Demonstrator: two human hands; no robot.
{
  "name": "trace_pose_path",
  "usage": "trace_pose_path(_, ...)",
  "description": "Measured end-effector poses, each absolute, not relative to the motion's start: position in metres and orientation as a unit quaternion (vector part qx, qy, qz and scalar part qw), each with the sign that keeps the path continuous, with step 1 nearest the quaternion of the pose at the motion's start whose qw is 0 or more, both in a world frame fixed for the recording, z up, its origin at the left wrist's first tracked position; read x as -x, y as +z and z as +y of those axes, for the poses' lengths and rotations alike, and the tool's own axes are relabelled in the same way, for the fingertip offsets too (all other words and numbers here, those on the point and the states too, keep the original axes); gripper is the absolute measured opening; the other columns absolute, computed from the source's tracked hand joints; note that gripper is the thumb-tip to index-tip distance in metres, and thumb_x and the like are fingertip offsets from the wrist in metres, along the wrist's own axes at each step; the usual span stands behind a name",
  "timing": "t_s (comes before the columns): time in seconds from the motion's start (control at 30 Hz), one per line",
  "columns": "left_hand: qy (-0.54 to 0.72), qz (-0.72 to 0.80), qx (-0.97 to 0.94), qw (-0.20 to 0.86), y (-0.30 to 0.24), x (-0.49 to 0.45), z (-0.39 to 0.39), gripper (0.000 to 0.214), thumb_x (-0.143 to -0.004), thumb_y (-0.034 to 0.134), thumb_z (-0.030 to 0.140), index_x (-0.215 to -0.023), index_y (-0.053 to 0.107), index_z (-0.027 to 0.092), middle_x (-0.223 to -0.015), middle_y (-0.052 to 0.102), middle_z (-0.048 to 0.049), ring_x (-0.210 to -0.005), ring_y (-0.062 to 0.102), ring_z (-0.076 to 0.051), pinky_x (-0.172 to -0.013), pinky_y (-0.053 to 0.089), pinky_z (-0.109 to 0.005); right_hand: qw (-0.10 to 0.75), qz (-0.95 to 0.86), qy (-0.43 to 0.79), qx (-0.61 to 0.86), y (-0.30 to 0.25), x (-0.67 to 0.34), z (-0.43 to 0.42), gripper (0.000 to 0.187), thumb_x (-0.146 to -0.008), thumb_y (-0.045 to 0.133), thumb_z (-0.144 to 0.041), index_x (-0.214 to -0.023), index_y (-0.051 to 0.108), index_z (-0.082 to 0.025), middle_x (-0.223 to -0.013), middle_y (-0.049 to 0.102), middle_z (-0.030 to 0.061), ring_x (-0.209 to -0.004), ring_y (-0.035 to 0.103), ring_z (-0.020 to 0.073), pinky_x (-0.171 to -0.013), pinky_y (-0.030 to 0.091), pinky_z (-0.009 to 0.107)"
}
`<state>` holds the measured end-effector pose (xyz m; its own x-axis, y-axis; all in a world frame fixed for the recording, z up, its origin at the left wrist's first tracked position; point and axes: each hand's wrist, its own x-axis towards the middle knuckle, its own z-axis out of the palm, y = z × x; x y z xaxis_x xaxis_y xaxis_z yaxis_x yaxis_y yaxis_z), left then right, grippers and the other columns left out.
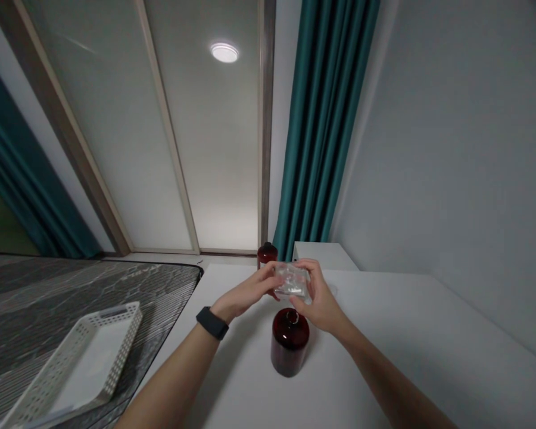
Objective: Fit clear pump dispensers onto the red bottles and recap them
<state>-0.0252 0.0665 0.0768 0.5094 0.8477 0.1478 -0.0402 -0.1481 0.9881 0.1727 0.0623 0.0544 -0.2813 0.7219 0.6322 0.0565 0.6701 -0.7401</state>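
Observation:
Both hands hold a small clear plastic packet [291, 281] above the white table. My left hand [254, 289], with a dark band on its wrist, grips the packet's left side. On the opposite side, the fingers and thumb of my right hand [317, 298] close round it. What is inside the packet I cannot make out. Just below the hands stands a dark red-brown bottle [290, 345], upright, its top without a pump or cap that I can see. Behind the left hand is a second red-brown bottle [267, 252] with a dark top, partly hidden.
The white table [232, 387] runs out to a grey wall at the right. A white perforated basket [84, 357] lies on a grey striped surface [161, 292] at the left. Behind are a white box-like unit [326, 256], a teal curtain [326, 119] and frosted sliding doors [218, 149].

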Motion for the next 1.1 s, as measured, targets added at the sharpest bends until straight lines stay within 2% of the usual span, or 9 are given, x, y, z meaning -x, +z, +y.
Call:
trace_pose_path(0.2, 0.402, 0.334, -0.662, 0.537, 0.080, 0.025, 0.065, 0.044, -0.086, 0.068, 0.033, -0.122, 0.048, 0.021, -0.111, 0.062, -0.0076, -0.094, 0.060, -0.021, -0.083, 0.047, -0.038, 0.491, -0.743, 0.368, 0.268, 0.065, -0.189, 0.064, 0.056, -0.083, 0.069, -0.037, -0.135, 0.049, -0.029, -0.144, 0.043, 0.0101, -0.138, 0.041, 0.0291, -0.108, 0.045, 0.047)
trace_pose_path(0.33, 0.386, 0.328, -0.680, 0.530, 0.088, 0.025, 0.061, 0.051, -0.082, 0.073, 0.032, -0.123, 0.044, 0.020, -0.105, 0.061, -0.0067, -0.083, 0.060, -0.017, -0.075, 0.048, -0.034, 0.476, -0.713, 0.407, 0.316, 0.066, -0.197, 0.068, 0.058, -0.087, 0.066, -0.040, -0.140, 0.046, -0.029, -0.140, 0.051, 0.0106, -0.133, 0.050, 0.0286, -0.101, 0.051, 0.047)
trace_pose_path(0.43, 0.379, 0.329, -0.720, 0.478, 0.093, 0.026, 0.059, 0.050, -0.083, 0.072, 0.031, -0.124, 0.045, 0.020, -0.107, 0.059, -0.0070, -0.083, 0.059, -0.017, -0.072, 0.050, -0.034, 0.458, -0.711, 0.431, 0.314, 0.071, -0.198, 0.068, 0.060, -0.084, 0.070, -0.038, -0.140, 0.049, -0.029, -0.136, 0.057, 0.0101, -0.122, 0.059, 0.0282, -0.092, 0.057, 0.045)
trace_pose_path(0.53, 0.361, 0.330, -0.762, 0.425, 0.099, 0.030, 0.056, 0.053, -0.085, 0.070, 0.030, -0.130, 0.043, 0.020, -0.110, 0.059, -0.0082, -0.088, 0.061, -0.019, -0.076, 0.052, -0.036, 0.448, -0.717, 0.448, 0.291, 0.078, -0.199, 0.065, 0.054, -0.084, 0.069, -0.035, -0.135, 0.055, -0.029, -0.133, 0.060, 0.0084, -0.116, 0.063, 0.0270, -0.091, 0.058, 0.045)
trace_pose_path(0.63, 0.353, 0.327, -0.783, 0.395, 0.107, 0.033, 0.052, 0.056, -0.084, 0.071, 0.028, -0.132, 0.044, 0.020, -0.116, 0.059, -0.0098, -0.097, 0.063, -0.023, -0.085, 0.054, -0.041, 0.438, -0.726, 0.447, 0.285, 0.085, -0.199, 0.061, 0.049, -0.083, 0.069, -0.031, -0.131, 0.058, -0.029, -0.130, 0.062, 0.0071, -0.117, 0.062, 0.0263, -0.099, 0.053, 0.048)
trace_pose_path(0.83, 0.322, 0.321, -0.799, 0.393, 0.117, 0.038, 0.046, 0.061, -0.084, 0.072, 0.026, -0.136, 0.040, 0.021, -0.127, 0.057, -0.0125, -0.111, 0.062, -0.026, -0.097, 0.051, -0.046, 0.438, -0.737, 0.438, 0.269, 0.089, -0.200, 0.057, 0.048, -0.079, 0.072, -0.026, -0.126, 0.061, -0.030, -0.128, 0.060, 0.0050, -0.121, 0.059, 0.0254, -0.104, 0.050, 0.047)
trace_pose_path(0.97, 0.313, 0.327, -0.807, 0.379, 0.116, 0.041, 0.046, 0.072, -0.084, 0.073, 0.026, -0.144, 0.033, 0.022, -0.133, 0.054, -0.0154, -0.117, 0.060, -0.029, -0.102, 0.049, -0.052, 0.425, -0.761, 0.411, 0.266, 0.092, -0.201, 0.056, 0.049, -0.080, 0.071, -0.024, -0.126, 0.060, -0.030, -0.128, 0.057, 0.0058, -0.124, 0.056, 0.0245, -0.108, 0.046, 0.047)
trace_pose_path(1.1, 0.300, 0.318, -0.821, 0.367, 0.116, 0.041, 0.045, 0.075, -0.082, 0.074, 0.024, -0.145, 0.033, 0.022, -0.138, 0.051, -0.0169, -0.124, 0.057, -0.031, -0.108, 0.044, -0.055, 0.399, -0.801, 0.360, 0.265, 0.094, -0.204, 0.055, 0.049, -0.081, 0.069, -0.022, -0.128, 0.057, -0.029, -0.129, 0.054, 0.0071, -0.124, 0.053, 0.0241, -0.106, 0.047, 0.046)
